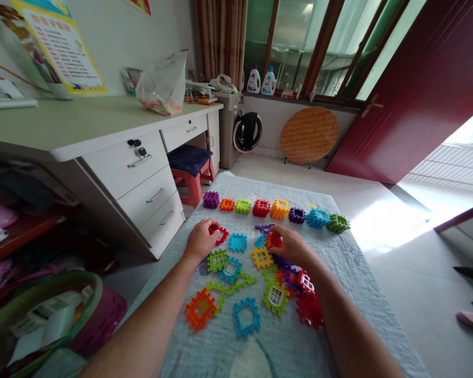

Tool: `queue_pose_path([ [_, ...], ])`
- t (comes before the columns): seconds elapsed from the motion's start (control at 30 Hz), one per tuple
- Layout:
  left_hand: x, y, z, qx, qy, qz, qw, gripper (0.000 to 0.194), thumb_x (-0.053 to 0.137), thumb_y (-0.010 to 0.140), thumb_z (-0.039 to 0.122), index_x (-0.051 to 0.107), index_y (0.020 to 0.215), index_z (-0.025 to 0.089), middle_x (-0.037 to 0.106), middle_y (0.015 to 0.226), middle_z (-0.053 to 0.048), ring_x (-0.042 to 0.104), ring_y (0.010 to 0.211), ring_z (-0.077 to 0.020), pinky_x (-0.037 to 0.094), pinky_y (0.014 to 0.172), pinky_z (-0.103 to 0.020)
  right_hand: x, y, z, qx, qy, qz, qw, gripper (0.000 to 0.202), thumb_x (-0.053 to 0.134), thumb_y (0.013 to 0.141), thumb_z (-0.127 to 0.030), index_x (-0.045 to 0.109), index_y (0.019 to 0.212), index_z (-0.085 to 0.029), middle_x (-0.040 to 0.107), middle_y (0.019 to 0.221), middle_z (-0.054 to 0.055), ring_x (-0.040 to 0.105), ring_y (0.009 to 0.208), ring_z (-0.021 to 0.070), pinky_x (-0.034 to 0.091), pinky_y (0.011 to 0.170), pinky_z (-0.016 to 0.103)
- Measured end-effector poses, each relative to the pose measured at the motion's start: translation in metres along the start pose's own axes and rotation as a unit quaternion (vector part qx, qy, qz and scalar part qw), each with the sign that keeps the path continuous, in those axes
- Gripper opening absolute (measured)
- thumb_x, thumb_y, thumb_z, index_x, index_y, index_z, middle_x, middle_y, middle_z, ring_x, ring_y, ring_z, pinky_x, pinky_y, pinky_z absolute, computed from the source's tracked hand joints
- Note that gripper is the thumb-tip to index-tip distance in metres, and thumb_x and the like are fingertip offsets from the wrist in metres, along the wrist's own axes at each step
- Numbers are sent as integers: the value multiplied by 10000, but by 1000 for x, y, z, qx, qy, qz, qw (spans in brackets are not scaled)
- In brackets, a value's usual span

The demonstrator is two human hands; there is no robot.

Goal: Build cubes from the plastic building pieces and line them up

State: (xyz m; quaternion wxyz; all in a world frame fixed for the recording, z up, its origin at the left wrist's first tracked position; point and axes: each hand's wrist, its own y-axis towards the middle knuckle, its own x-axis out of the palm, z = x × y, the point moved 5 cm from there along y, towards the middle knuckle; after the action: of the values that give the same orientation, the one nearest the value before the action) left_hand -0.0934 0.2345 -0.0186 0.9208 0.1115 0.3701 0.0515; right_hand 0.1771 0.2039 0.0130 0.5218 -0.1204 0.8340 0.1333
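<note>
My left hand (pixel 201 240) is closed on the edge of a red interlocking plastic tile (pixel 222 236) at the left of the cloth. My right hand (pixel 291 243) pinches an orange tile (pixel 274 241), its fingers covering part of it. Between the hands lies a blue tile (pixel 237 242), with a yellow tile (pixel 262 258) just below the right fingers. Nearer me are several loose tiles, among them a green tile (pixel 218 260), an orange tile (pixel 201 310), a blue frame tile (pixel 246 317) and a red tile (pixel 310 310). Some overlap, partly hidden by my right forearm.
Colour-sorted piles line the far side of the cloth (pixel 260 349), from a purple stack (pixel 211 199) to a green stack (pixel 338 223). A desk (pixel 114 123) and a stool (pixel 191 168) stand left. A basket (pixel 98 294) sits at lower left.
</note>
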Motion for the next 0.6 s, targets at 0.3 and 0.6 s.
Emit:
queue_pose_path([
  [0.3,1,0,0,3,10,3,1000,174,523,716,125,620,851,177,652,896,-44,600,850,-177,460,806,-285,-40,15,-49,-67,30,90,993,475,617,724,-264,524,1185,-196,627,1126,96,576,1032,234,419,904,368],
  [0.6,-1,-2,2,-13,6,5,1000,183,523,716,83,608,837,191,637,874,-25,584,853,-163,437,837,-284,4,142,-96,-63,-123,3,990,539,626,749,-349,484,1248,-203,621,1144,101,561,1049,256,357,901,373],
])
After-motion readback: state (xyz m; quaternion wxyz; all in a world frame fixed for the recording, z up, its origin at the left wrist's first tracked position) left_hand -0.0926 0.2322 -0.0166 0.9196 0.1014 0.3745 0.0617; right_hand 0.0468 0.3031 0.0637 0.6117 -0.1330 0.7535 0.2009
